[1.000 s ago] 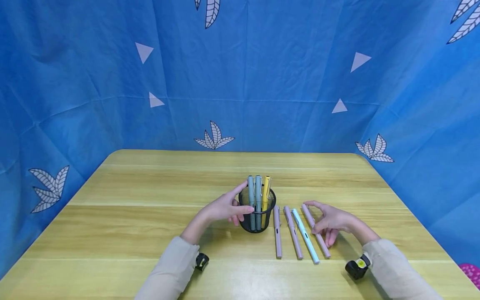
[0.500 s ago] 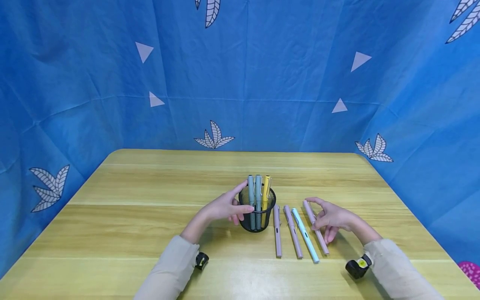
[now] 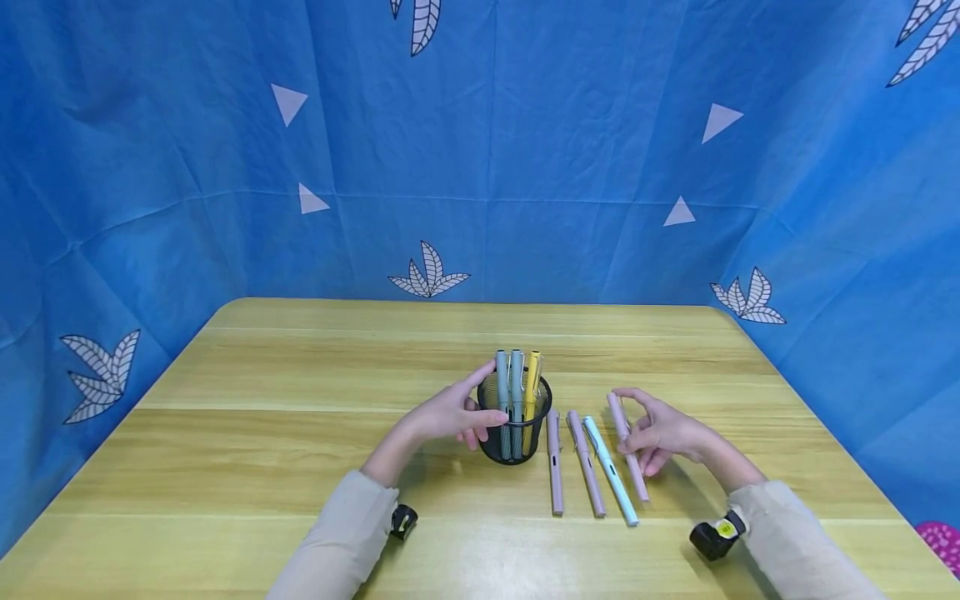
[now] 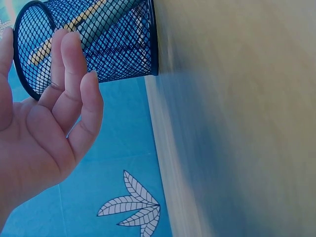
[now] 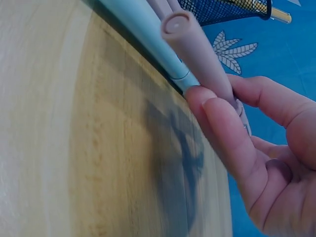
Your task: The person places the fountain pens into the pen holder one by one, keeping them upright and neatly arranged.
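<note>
My left hand [image 3: 450, 415] holds the black mesh pen holder [image 4: 123, 54] by its rim, index finger at the far side and thumb across the near side. Two grey-blue pens [image 3: 517, 383] and a yellow pen [image 3: 532, 379] stand in the holder. With thumb and fingers, my right hand [image 3: 663, 429] pinches a light purple pen [image 5: 202, 54]; its near end sticks out over the wood in the right wrist view. Just left of it on the table lies a light blue pen [image 3: 611, 472], then two more purple pens, one in the middle [image 3: 587, 467] and one beside the holder [image 3: 555, 467].
The wood-grained table [image 3: 300, 367] stretches out around the hands. Behind it hangs a blue cloth [image 3: 480, 150] with leaf and triangle prints. A black wrist camera [image 3: 714, 537] sits at the right sleeve, another [image 3: 403, 522] at the left.
My right hand has moved slightly away from me with the purple pen, whose near end has shifted up and left from its earlier spot. The left hand and pen holder have stayed put.
</note>
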`<state>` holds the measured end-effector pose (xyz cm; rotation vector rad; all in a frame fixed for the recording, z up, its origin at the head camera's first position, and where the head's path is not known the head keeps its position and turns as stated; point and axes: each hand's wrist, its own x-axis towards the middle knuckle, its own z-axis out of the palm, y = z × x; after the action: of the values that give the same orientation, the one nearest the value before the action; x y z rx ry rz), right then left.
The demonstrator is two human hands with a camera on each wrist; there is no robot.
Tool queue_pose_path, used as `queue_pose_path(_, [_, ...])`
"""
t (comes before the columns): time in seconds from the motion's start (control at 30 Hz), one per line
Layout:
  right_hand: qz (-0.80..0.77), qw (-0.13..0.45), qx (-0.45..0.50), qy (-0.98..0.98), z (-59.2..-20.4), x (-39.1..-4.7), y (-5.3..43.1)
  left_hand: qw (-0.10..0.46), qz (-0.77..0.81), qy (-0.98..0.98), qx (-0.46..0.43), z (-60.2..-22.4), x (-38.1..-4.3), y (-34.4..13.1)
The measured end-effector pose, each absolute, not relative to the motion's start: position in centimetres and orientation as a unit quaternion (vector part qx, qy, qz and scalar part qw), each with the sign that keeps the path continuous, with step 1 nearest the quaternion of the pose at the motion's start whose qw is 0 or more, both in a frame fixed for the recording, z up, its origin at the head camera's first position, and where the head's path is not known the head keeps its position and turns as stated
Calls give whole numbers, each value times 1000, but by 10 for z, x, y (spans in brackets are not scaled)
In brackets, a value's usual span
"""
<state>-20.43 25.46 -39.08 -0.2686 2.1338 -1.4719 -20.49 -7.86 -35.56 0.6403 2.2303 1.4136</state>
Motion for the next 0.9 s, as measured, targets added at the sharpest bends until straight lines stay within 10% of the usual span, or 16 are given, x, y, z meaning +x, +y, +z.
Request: queue_pose_path(0.9, [-643, 180, -84, 740, -387, -207, 237, 213, 509, 800, 233, -374, -219, -80])
